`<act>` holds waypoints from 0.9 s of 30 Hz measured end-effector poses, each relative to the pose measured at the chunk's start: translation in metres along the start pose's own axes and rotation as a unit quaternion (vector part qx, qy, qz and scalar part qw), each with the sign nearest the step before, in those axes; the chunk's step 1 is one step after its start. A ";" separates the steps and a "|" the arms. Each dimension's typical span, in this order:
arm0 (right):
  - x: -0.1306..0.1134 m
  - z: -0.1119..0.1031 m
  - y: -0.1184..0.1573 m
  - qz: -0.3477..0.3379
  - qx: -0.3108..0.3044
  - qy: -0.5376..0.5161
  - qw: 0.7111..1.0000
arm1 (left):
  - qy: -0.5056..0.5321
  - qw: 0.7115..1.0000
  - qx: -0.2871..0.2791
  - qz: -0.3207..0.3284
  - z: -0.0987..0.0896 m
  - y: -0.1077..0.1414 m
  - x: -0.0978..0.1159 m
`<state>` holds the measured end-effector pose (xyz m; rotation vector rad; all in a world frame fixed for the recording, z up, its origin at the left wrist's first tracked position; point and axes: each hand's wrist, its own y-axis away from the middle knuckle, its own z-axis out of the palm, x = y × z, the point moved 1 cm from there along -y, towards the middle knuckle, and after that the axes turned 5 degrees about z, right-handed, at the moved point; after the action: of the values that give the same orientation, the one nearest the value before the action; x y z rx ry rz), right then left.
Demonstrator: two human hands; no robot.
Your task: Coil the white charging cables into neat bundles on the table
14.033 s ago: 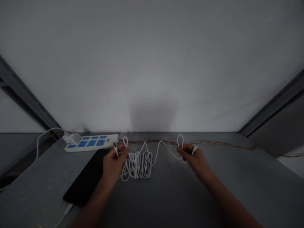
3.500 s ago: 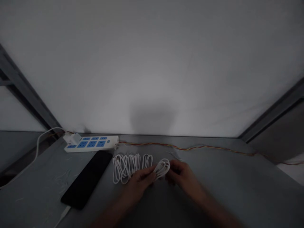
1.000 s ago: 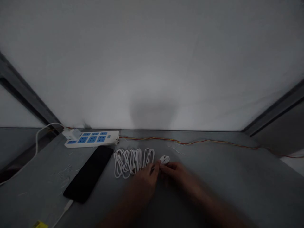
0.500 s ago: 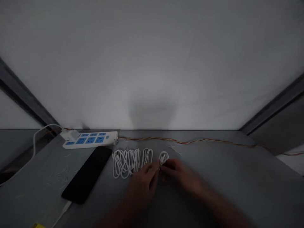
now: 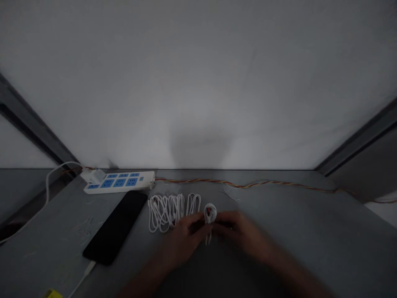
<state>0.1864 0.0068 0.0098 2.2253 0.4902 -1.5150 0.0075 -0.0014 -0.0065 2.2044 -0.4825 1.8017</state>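
A small tight coil of white cable (image 5: 210, 215) sits between my left hand (image 5: 186, 236) and my right hand (image 5: 238, 236), and both hands pinch it. A short tail of it hangs below, in front of my fingers. My hands are blurred, so the exact finger grip is hard to see. To the left of my left hand, several looped white cables lie in a row as a bundle (image 5: 169, 213) on the grey table (image 5: 294, 223), close to my fingers but apart from the coil.
A white power strip with blue sockets (image 5: 119, 182) and a plugged-in charger stands at the far edge. A black phone (image 5: 115, 227) lies left of the cables. A twisted orange-and-yellow wire (image 5: 248, 185) runs along the back. A yellow object (image 5: 52, 294) shows at the bottom left.
Both hands have come together around the coil, which now looks tighter and rounder. A second ago the loops stood more upright. The bundle of cables and the phone stay in place.
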 end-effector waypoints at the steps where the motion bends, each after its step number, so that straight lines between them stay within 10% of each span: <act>1: -0.001 0.000 0.000 -0.010 0.007 0.007 1.000 | 0.009 1.000 -0.007 -0.001 0.000 0.000 0.000; 19: 0.010 0.016 -0.004 -0.045 0.189 -0.008 0.981 | 0.072 0.987 0.145 0.003 0.010 0.006 -0.002; 27: 0.009 0.016 -0.003 -0.063 0.172 0.012 0.983 | 0.118 0.977 0.175 -0.034 0.009 0.003 -0.007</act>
<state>0.1753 0.0016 -0.0040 2.5154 0.4082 -1.7523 0.0136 -0.0070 -0.0154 2.1389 -0.0399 2.2119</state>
